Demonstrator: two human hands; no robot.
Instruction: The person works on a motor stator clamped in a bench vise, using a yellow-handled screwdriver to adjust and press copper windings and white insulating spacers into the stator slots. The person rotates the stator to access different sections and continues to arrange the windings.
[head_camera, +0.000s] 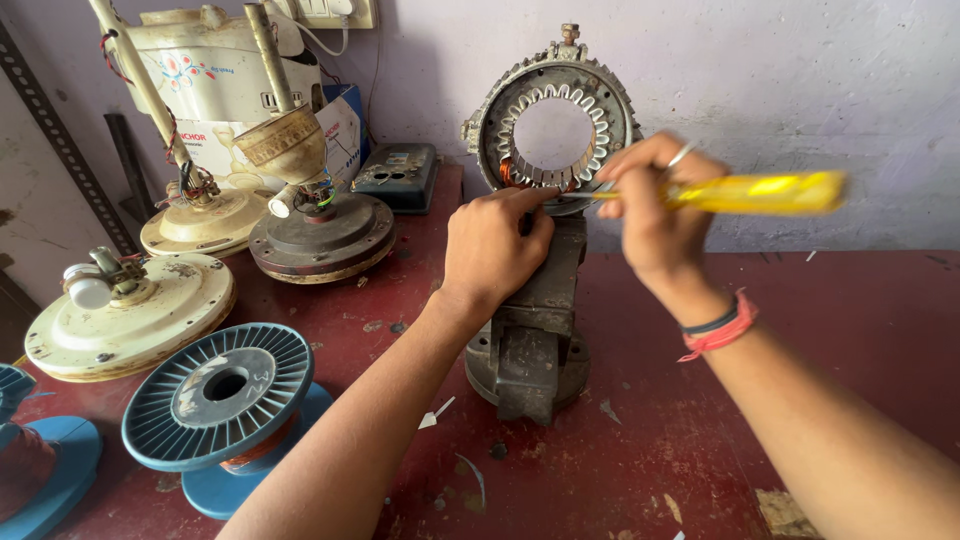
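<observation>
A ring-shaped metal stator with slotted teeth stands upright, clamped in a dark bench vise on the red table. My left hand rests its fingertips on the stator's lower rim, holding nothing else. My right hand grips a yellow-handled screwdriver whose blurred shaft points left at the stator's lower edge, beside my left fingertips.
Left of the vise lie several ceiling fan motor housings, one dark. A blue wire spool sits at the front left, another at the edge. A dark box and a cream appliance stand against the wall.
</observation>
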